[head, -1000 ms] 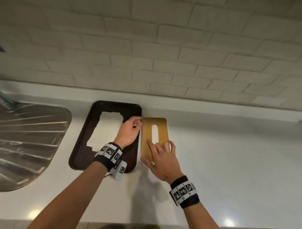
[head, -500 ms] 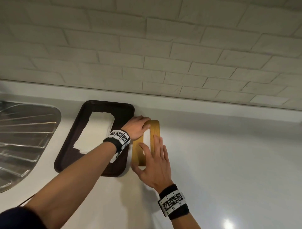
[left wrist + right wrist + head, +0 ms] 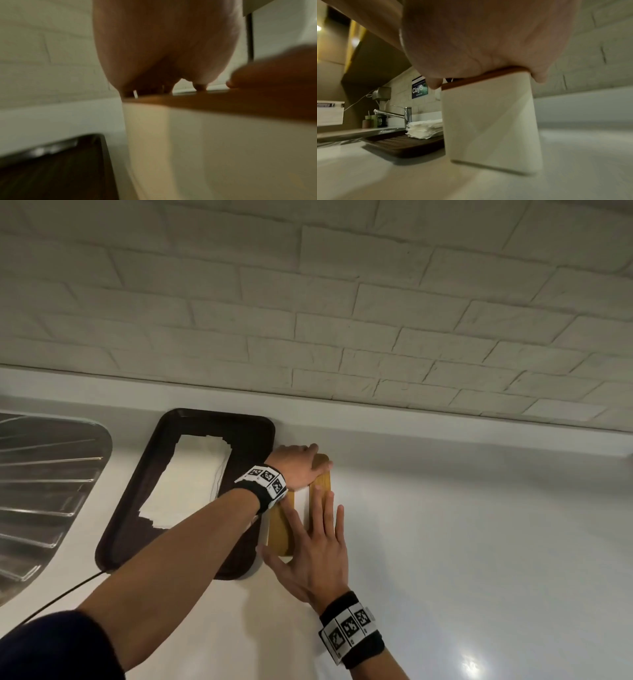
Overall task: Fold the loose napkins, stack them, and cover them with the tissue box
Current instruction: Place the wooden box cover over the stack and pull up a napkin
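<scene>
The tissue box [image 3: 281, 529], with a wooden slotted top and white sides, stands on the white counter just right of a dark brown tray [image 3: 137, 491]. A stack of white napkins [image 3: 191, 477] lies in the tray. My left hand [image 3: 298, 463] reaches over the tray's right edge and its fingers curl over the box's far end. My right hand [image 3: 315, 553] lies flat on the near half of the top, fingers straight, thumb at the near left corner. In the right wrist view the box [image 3: 488, 121] fills the middle under my palm [image 3: 479, 40], with the napkins [image 3: 423, 129] behind it.
A steel sink drainboard [image 3: 41, 484] lies left of the tray, with a tap [image 3: 393, 115] behind it. A black cable [image 3: 61, 594] crosses the counter near my left arm. A brick wall runs close behind. Bare white counter [image 3: 479, 542] stretches to the right.
My left hand left the tray's right edge and moved onto the box's far end. My right hand slid further up the wooden top. The view shifted right.
</scene>
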